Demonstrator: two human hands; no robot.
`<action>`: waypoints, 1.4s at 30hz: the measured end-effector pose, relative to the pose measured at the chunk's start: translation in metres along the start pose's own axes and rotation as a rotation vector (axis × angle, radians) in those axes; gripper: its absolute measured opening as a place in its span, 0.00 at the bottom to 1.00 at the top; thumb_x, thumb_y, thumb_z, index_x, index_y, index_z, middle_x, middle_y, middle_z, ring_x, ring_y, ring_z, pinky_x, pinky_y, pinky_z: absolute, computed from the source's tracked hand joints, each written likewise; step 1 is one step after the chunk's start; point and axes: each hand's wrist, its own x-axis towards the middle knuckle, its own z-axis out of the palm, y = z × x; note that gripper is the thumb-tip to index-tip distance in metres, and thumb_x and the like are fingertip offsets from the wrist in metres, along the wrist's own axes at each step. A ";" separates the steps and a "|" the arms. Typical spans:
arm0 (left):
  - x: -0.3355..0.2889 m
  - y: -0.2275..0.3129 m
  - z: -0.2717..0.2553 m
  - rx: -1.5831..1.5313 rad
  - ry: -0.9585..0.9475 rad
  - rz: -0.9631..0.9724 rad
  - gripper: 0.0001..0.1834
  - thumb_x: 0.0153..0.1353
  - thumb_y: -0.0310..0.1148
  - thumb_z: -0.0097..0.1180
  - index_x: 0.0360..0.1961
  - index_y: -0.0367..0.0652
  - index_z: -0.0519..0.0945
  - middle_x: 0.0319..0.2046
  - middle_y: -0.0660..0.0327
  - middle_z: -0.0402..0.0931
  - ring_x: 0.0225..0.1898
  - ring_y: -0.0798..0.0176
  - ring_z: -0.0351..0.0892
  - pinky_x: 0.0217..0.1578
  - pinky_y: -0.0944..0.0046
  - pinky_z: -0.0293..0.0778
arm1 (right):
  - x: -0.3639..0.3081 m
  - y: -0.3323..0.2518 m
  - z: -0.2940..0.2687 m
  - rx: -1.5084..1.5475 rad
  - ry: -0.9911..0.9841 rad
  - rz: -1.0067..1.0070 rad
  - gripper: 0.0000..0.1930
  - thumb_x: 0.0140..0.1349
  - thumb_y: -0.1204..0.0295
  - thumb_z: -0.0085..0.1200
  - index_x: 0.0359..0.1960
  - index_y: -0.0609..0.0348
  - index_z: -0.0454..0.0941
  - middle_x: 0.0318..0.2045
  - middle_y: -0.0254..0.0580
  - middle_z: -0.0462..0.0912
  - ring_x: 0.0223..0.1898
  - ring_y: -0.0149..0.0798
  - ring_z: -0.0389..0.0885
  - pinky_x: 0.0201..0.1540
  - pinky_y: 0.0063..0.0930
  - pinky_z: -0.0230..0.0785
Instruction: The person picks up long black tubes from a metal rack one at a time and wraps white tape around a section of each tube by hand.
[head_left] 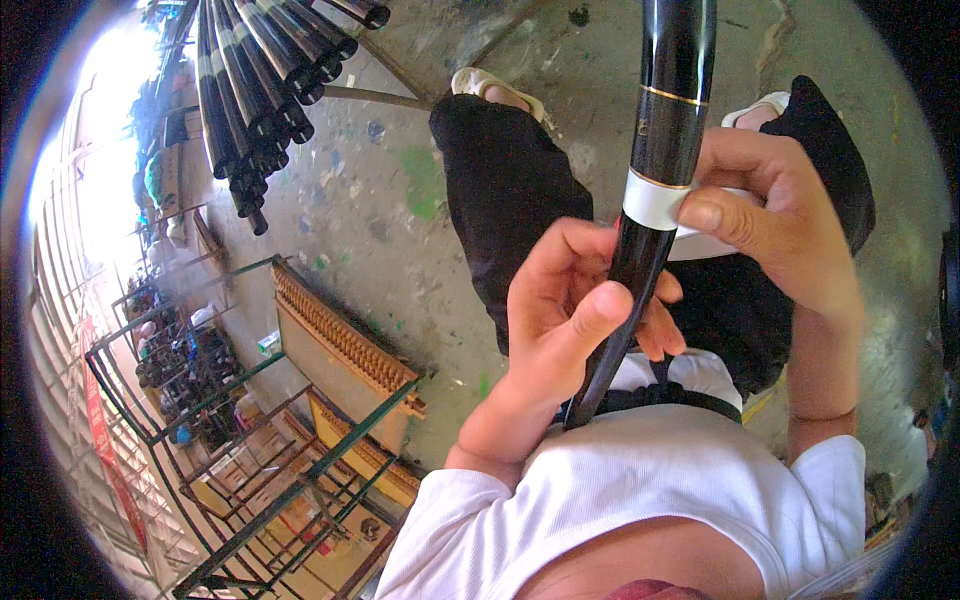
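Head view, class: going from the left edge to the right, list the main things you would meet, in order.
Green metal rack → carved wooden panel → left hand → glossy black rod with a white band → right hand.

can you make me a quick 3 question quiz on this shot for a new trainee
1. True or false: the left hand grips the glossy black rod lower down than the right hand does.
2. What does the right thumb press against on the rod? A) a gold ring B) a white tape band C) a green rack bar
3. Where do the other black rods lie: upper left or lower right of the view?

Key:
1. True: the left hand wraps the thin lower part, the right hand sits higher, at the band.
2. B
3. Upper left, bundled above the concrete floor, with the green metal rack below them.
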 end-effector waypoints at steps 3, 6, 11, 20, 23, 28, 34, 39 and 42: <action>0.000 -0.004 -0.008 0.248 -0.081 0.087 0.29 0.51 0.38 0.64 0.48 0.33 0.66 0.36 0.56 0.69 0.30 0.67 0.72 0.29 0.71 0.71 | 0.002 0.004 0.003 0.033 -0.018 -0.034 0.20 0.51 0.60 0.60 0.35 0.68 0.79 0.29 0.39 0.81 0.31 0.27 0.78 0.36 0.18 0.69; -0.006 -0.007 -0.010 0.660 0.047 0.280 0.31 0.49 0.38 0.66 0.50 0.34 0.66 0.36 0.61 0.68 0.38 0.68 0.71 0.39 0.73 0.69 | 0.004 0.011 0.012 0.037 0.062 -0.235 0.08 0.53 0.71 0.59 0.31 0.64 0.80 0.22 0.30 0.79 0.22 0.18 0.72 0.21 0.13 0.62; -0.007 0.006 -0.010 0.000 -0.103 -0.080 0.26 0.61 0.40 0.52 0.53 0.34 0.59 0.43 0.49 0.72 0.44 0.59 0.75 0.46 0.65 0.70 | 0.002 0.017 0.002 0.188 0.021 -0.095 0.11 0.53 0.74 0.60 0.37 0.65 0.80 0.25 0.33 0.81 0.24 0.20 0.74 0.25 0.14 0.67; -0.010 0.001 -0.005 0.219 -0.042 0.144 0.26 0.56 0.34 0.59 0.49 0.35 0.61 0.41 0.55 0.71 0.41 0.67 0.73 0.42 0.70 0.68 | 0.001 0.019 0.003 0.131 0.014 -0.269 0.13 0.50 0.75 0.61 0.40 0.65 0.80 0.28 0.36 0.81 0.23 0.21 0.76 0.25 0.14 0.68; -0.008 -0.005 -0.005 0.201 -0.109 0.215 0.22 0.59 0.31 0.54 0.49 0.36 0.61 0.42 0.53 0.71 0.41 0.66 0.73 0.41 0.70 0.69 | 0.002 0.024 0.009 0.189 0.025 -0.271 0.14 0.49 0.76 0.61 0.40 0.65 0.80 0.27 0.34 0.81 0.23 0.21 0.75 0.23 0.14 0.66; -0.009 -0.001 -0.014 0.269 -0.116 0.177 0.22 0.58 0.29 0.54 0.50 0.35 0.60 0.45 0.52 0.69 0.42 0.65 0.72 0.46 0.65 0.67 | 0.003 0.029 0.010 0.180 0.105 -0.279 0.14 0.50 0.77 0.59 0.40 0.65 0.80 0.27 0.33 0.81 0.23 0.20 0.74 0.23 0.12 0.64; -0.008 -0.008 -0.012 0.681 -0.005 0.383 0.27 0.53 0.29 0.62 0.49 0.36 0.61 0.38 0.59 0.68 0.38 0.68 0.70 0.44 0.68 0.65 | 0.001 0.018 0.020 0.198 0.084 -0.194 0.13 0.50 0.78 0.59 0.40 0.65 0.80 0.26 0.33 0.81 0.22 0.19 0.73 0.21 0.11 0.61; -0.011 0.007 -0.004 0.115 -0.021 0.087 0.24 0.56 0.26 0.57 0.50 0.36 0.60 0.40 0.58 0.70 0.42 0.69 0.71 0.43 0.69 0.67 | 0.002 0.023 0.013 0.206 0.018 -0.218 0.12 0.52 0.78 0.59 0.40 0.66 0.79 0.27 0.37 0.81 0.23 0.23 0.76 0.24 0.15 0.68; -0.010 -0.003 -0.005 0.430 -0.070 0.344 0.21 0.60 0.29 0.51 0.51 0.35 0.58 0.44 0.53 0.69 0.47 0.66 0.70 0.45 0.68 0.67 | 0.001 0.017 0.020 0.247 0.019 -0.193 0.12 0.52 0.78 0.58 0.40 0.67 0.79 0.27 0.39 0.81 0.24 0.25 0.78 0.26 0.17 0.70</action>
